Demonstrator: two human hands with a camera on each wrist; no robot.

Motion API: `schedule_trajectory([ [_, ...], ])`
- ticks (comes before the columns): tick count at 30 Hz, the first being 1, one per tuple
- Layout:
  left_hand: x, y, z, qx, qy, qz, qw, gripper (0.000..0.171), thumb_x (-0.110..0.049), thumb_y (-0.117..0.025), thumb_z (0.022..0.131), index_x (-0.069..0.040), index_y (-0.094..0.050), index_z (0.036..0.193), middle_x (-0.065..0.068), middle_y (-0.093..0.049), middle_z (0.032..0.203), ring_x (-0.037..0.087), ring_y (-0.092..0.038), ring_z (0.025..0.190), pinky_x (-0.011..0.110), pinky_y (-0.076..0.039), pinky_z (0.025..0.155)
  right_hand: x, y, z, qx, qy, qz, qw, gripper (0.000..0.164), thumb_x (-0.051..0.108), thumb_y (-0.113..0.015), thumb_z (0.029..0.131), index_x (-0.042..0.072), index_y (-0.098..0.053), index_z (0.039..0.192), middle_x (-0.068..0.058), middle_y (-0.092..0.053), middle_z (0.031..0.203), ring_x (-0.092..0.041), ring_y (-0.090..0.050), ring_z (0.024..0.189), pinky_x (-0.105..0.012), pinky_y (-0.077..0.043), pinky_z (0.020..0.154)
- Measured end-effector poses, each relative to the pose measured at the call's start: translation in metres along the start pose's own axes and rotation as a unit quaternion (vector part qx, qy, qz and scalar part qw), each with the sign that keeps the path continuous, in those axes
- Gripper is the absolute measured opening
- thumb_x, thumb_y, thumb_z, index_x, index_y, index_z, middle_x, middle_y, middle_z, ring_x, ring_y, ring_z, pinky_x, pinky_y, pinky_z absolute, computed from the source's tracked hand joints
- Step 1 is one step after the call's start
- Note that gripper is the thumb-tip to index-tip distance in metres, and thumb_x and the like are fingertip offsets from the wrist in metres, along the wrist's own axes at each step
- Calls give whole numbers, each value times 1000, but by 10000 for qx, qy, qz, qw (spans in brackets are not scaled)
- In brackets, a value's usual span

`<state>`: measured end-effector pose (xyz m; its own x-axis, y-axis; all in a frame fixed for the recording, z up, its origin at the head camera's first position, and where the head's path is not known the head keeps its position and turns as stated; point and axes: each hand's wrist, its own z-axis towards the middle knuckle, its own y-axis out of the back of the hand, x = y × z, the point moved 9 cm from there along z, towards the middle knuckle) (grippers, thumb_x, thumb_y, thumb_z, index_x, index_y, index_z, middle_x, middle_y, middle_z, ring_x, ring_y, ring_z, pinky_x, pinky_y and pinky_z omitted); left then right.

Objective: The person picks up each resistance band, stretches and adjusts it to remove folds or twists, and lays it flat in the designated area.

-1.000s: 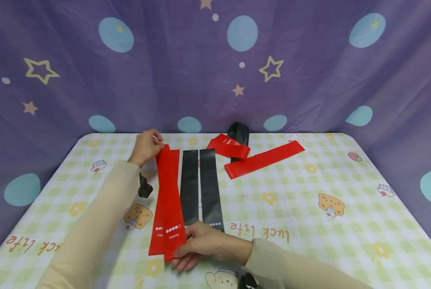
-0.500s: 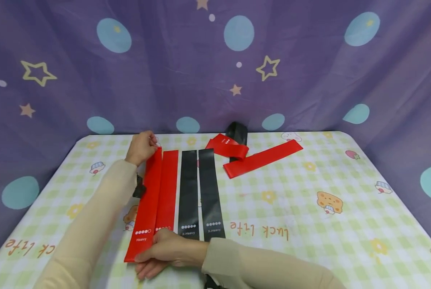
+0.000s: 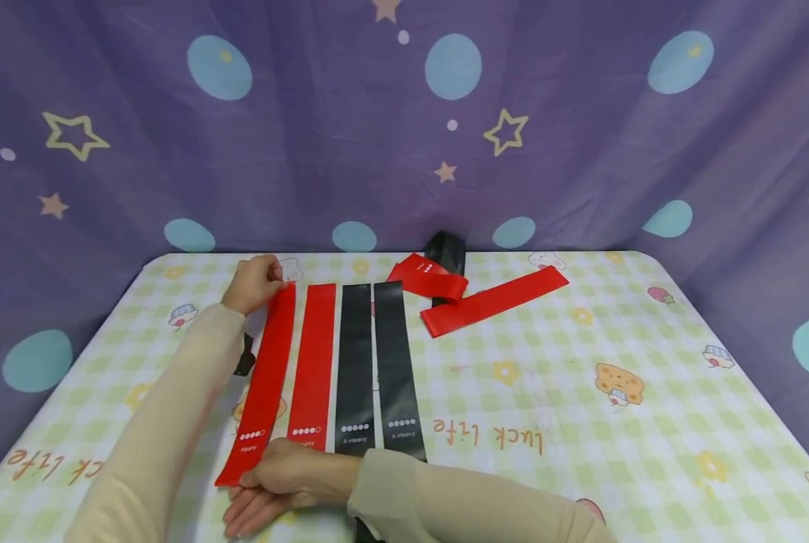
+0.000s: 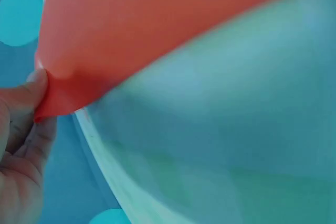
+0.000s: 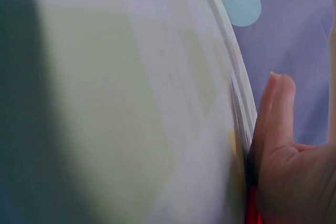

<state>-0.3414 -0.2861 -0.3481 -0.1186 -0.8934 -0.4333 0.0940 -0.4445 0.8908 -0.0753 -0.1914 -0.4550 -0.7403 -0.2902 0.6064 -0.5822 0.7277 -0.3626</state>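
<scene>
A red resistance band [image 3: 271, 369] marked "Heavy" lies lengthwise at the left of a row of bands. At its far end my left hand [image 3: 251, 285] pinches the corner; the left wrist view shows the thumb [image 4: 38, 83] over the red band [image 4: 131, 19]. My right hand [image 3: 285, 479] holds the near corner with the thumb, its other fingers stretched out toward the front. Beside it lies a second red band [image 3: 314, 347], its near end partly hidden by the right hand. Two black "X-Heavy" bands [image 3: 354, 354] follow to the right, partly covered by the right forearm.
At the back, a looped red band [image 3: 438, 280] overlaps a curled black band [image 3: 447, 250]. Another red stretch of band [image 3: 499, 300] slants to the right. The checked tablecloth [image 3: 513, 467] extends right, and a purple curtain [image 3: 350, 136] stands behind the table.
Both hands have moved left with the red band. It lay over the second red band at first; now a gap separates them, and the near ends of the black bands are partly covered.
</scene>
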Motion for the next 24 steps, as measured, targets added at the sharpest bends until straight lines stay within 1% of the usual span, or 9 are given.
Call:
schedule_trajectory([
  [2,4,-4,1,109,-14,23,9999,14,-5,-67,84,0,-53,84,16,-58,78,27,-51,70,31,-43,61,-2,-3,0,85,-178,28,9998,21,20,-56,95,2,-64,89,-18,-71,101,-33,-62,110,-40,-46,95],
  [5,6,-10,2,234,-85,56,9997,15,-6,-67,85,-2,-53,83,14,-56,76,26,-50,68,29,-41,59,-4,-5,0,179,-299,-21,9994,23,24,-56,96,3,-65,89,-17,-71,106,-32,-60,113,-39,-44,97],
  [9,7,-12,4,211,-127,78,9997,14,-6,-67,84,-2,-54,83,13,-56,75,25,-51,68,30,-40,60,-6,-6,-1,190,-374,-47,9991,26,26,-56,95,3,-66,89,-17,-70,107,-32,-60,114,-39,-44,98],
  [13,8,-14,5,219,-165,126,9995,11,-6,-66,84,-2,-56,83,14,-58,77,26,-52,70,33,-42,64,-7,-4,-3,192,-401,-55,9990,25,25,-56,95,3,-66,89,-17,-70,107,-32,-59,114,-40,-44,98],
  [17,8,-16,7,283,-175,201,9992,10,-6,-65,85,-2,-56,83,15,-58,79,28,-52,73,37,-43,68,-10,-4,-9,343,-468,-230,9981,23,24,-55,96,5,-66,89,-16,-68,113,-31,-58,117,-38,-44,97],
  [19,9,-17,7,312,-135,217,9992,11,-6,-65,85,-1,-56,83,15,-58,79,29,-52,74,38,-44,70,-12,-2,-13,423,-488,-366,9972,23,25,-55,96,7,-68,89,-16,-67,117,-28,-58,117,-32,-52,86],
  [21,9,-17,7,333,-67,256,9991,11,-7,-66,85,-1,-56,84,15,-59,80,29,-53,75,39,-44,72,-14,-1,-16,522,-453,-518,9963,23,24,-55,96,7,-69,88,-17,-66,118,-24,-64,109,-26,-55,72],
  [23,9,-16,6,351,-19,304,9989,12,-7,-66,85,-1,-56,85,16,-59,81,29,-53,76,41,-45,72,-14,3,-20,642,-378,-644,9951,23,24,-55,96,8,-70,88,-18,-65,120,-20,-68,101,-20,-54,58],
  [24,9,-16,5,377,18,322,9988,11,-7,-65,85,0,-56,85,16,-59,82,29,-53,76,41,-45,73,-13,5,-22,677,-320,-675,9949,23,23,-56,96,7,-71,89,-19,-65,119,-20,-68,99,-19,-52,52],
])
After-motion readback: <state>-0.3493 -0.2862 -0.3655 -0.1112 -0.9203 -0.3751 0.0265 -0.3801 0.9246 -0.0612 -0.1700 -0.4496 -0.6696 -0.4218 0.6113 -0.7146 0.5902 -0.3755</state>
